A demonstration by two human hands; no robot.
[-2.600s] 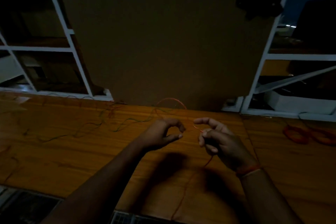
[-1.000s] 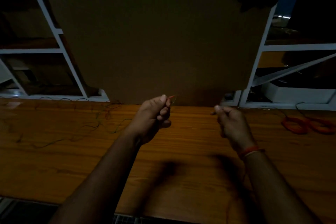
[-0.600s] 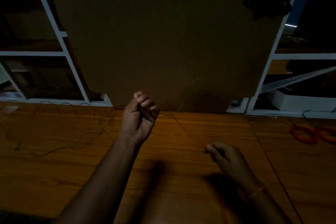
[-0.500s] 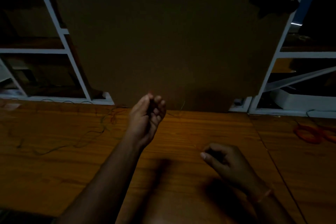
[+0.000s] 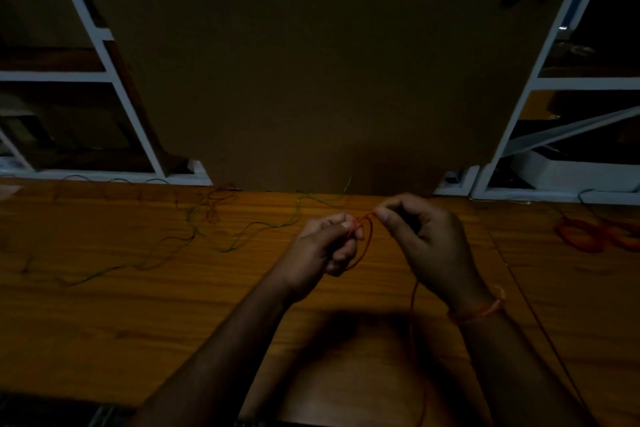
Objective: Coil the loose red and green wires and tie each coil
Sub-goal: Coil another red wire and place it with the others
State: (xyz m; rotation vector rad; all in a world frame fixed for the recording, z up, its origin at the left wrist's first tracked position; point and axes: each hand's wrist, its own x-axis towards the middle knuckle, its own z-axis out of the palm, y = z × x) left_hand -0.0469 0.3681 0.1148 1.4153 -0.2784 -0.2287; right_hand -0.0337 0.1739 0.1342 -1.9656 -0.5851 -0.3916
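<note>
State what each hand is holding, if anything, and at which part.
Both hold the red wire: the left hand grips its small loop at the top, the right hand pinches the strand beside it.

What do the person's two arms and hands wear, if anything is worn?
Both forearms are bare, with no sleeves in view, and neither the left hand nor the right hand wears a glove. The right wrist carries a thin orange-red thread band. The dim light hides whether any ring is worn.

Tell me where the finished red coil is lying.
In the head view, the finished red coil lies at the far right of the wooden table, right of the right hand, below the white shelving.
</note>
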